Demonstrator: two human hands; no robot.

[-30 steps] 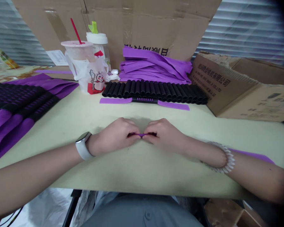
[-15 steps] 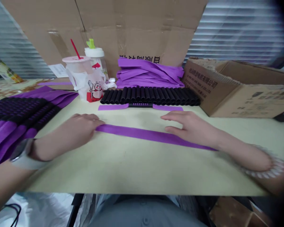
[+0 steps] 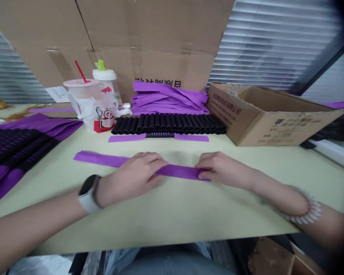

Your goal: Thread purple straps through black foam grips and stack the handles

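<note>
Your hands are both on one purple strip, which runs sideways in front of you over the near part of the counter. Your left hand is partway along it, the fingers bent together over the top and the thumb below, so the strip is pinched between them. A long free tail reaches out past that hand to your left, its far end slightly bent. Your right hand has the strip's right end nipped between thumb and curled fingers, with a small corner showing by the thumb. Neither hand is spread. They stand apart from each other, with a flat stretch of the strip visible between them; you cannot tell whether that stretch touches the counter.

Just beyond the strip lies a finished-looking piece, a black tube with purple ends out to both sides. Behind it you have a row of black tubes, then a heap of purple strips. A cardboard box stands open to the right of these. To your left, near the wristband, lies a pile of tubed strips.
</note>
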